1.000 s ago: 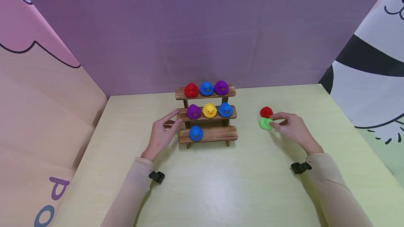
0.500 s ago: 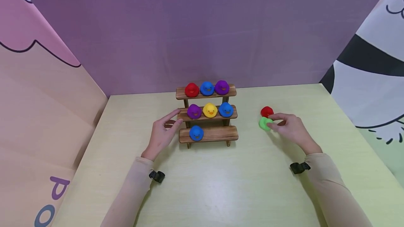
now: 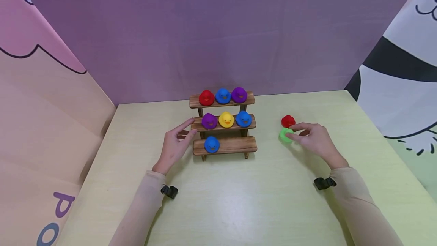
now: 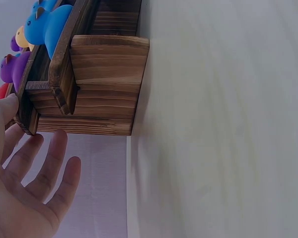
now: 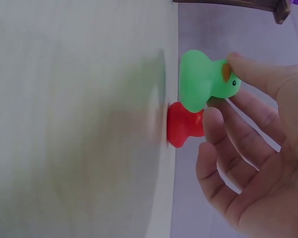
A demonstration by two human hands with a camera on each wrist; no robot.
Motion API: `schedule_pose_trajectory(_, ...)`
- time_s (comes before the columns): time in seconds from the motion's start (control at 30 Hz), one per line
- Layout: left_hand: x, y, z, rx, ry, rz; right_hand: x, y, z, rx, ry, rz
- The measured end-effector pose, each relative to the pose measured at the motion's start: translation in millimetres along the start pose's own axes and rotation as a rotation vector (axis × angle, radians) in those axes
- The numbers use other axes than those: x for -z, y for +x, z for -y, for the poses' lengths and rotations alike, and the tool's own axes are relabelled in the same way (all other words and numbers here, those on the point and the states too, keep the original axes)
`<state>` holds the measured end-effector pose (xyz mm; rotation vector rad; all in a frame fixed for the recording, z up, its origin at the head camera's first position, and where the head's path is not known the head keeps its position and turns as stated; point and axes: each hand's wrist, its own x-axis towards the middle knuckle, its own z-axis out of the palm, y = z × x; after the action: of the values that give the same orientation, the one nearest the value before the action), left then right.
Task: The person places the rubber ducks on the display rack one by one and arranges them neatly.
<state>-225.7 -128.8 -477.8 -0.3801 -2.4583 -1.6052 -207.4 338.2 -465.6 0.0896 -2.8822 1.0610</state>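
A three-tier wooden stand (image 3: pixel 239 145) holds several rubber ducks. At its left end my left hand (image 3: pixel 174 145) holds the middle tier, thumb in front and index finger at the back; the other fingers spread loosely in the left wrist view. Off to the right, my right hand (image 3: pixel 315 139) pinches a green rubber duck (image 5: pixel 196 82) by its head, between thumb and fingers. The duck's base seems slightly off the tabletop in the right wrist view. Just behind it a red rubber duck (image 3: pixel 288 121) sits on the table, partly hidden by the green one in that view.
The top tier bears red, blue and purple (image 3: pixel 239 95) ducks; the middle tier has purple, yellow (image 3: pixel 226 119) and blue ones. One blue duck (image 3: pixel 212 144) sits at the left of the bottom tier. A purple backdrop (image 3: pixel 218 41) rises behind the pale table (image 3: pixel 232 208).
The green duck has turned slightly in my right hand's pinch and shifted a little to the left. My left hand and the stand have stayed in place.
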Motion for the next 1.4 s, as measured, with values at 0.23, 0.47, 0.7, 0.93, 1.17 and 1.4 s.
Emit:
schedule_pose_trajectory(0.23,1.0,0.4,0.8,-0.001,0.000,-0.001,1.9,-2.3,8.8,0.043,0.006,-0.051)
schedule_pose_trajectory(0.47,2.4,0.7,1.4,0.013,0.007,0.002,1.6,-4.4,18.9,0.048,0.020,-0.070)
schedule_pose_trajectory(0.7,2.0,1.4,1.4,-0.007,0.006,0.002,-3.0,-6.5,27.9,0.078,0.035,-0.076)
schedule_pose_trajectory(0.93,2.6,0.6,0.3,-0.011,0.007,-0.002,-5.3,-9.5,43.5,0.114,0.056,-0.062)
schedule_pose_trajectory(1.17,2.0,0.6,1.4,-0.010,-0.008,-0.002,-12.1,-11.4,55.1,0.131,0.071,-0.036)
schedule_pose_trajectory(1.4,-0.7,0.1,1.7,-0.006,-0.009,0.002,-22.9,-11.0,63.9,0.161,0.078,-0.012)
